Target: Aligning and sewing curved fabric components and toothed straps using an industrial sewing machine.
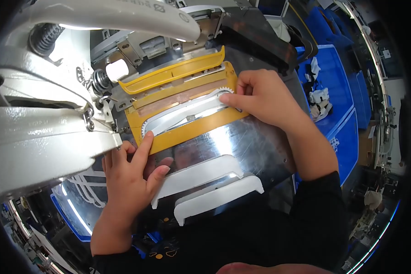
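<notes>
A yellow template frame point(182, 133) lies on the metal sewing machine bed, holding a long white piece point(170, 120) with toothed edges. My right hand point(269, 105) has its thumb on the right end of that piece, fingers curled at the frame's edge. My left hand point(132, 178) is spread, its index fingertip touching the piece's left end. A raised yellow bar point(173, 73) runs along the template's far side. Two cut white pieces point(217, 198) lie nearer me on the metal plate point(265, 146).
The white sewing machine point(41, 146) fills the left side, its arm point(123, 16) reaching over the far edge. Blue trays point(333, 86) with scraps stand at the right. More white toothed strips point(89, 189) lie at the lower left, near another blue tray.
</notes>
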A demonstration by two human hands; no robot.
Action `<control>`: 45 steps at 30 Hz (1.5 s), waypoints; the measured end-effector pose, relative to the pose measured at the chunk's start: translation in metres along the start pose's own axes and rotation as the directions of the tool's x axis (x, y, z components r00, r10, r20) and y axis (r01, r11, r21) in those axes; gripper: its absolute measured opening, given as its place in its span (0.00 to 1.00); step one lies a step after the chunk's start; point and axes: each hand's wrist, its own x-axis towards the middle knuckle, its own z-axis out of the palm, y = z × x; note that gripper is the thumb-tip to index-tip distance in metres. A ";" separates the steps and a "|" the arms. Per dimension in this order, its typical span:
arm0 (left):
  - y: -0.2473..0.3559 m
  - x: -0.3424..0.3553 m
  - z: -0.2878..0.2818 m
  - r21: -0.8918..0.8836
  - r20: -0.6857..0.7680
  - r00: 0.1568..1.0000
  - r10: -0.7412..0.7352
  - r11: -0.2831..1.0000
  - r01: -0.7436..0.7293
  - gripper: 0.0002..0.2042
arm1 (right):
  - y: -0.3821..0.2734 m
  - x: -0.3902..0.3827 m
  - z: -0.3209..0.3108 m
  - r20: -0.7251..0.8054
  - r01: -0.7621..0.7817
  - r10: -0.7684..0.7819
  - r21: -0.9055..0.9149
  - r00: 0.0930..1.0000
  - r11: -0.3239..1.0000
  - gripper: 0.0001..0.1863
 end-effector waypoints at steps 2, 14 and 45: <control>-0.001 0.001 -0.001 0.012 0.008 1.000 -0.006 1.000 0.006 0.34 | -0.001 0.001 0.000 -0.026 0.008 -0.010 -0.067 1.000 0.998 0.24; -0.003 0.002 -0.006 -0.005 0.055 0.997 -0.045 0.999 0.045 0.31 | -0.006 0.005 -0.003 -0.039 -0.058 0.050 -0.226 0.998 0.972 0.27; -0.004 -0.001 -0.011 -0.128 -0.040 0.998 -0.043 0.991 0.038 0.21 | -0.006 -0.001 -0.014 0.076 0.004 0.008 -0.153 0.997 0.988 0.19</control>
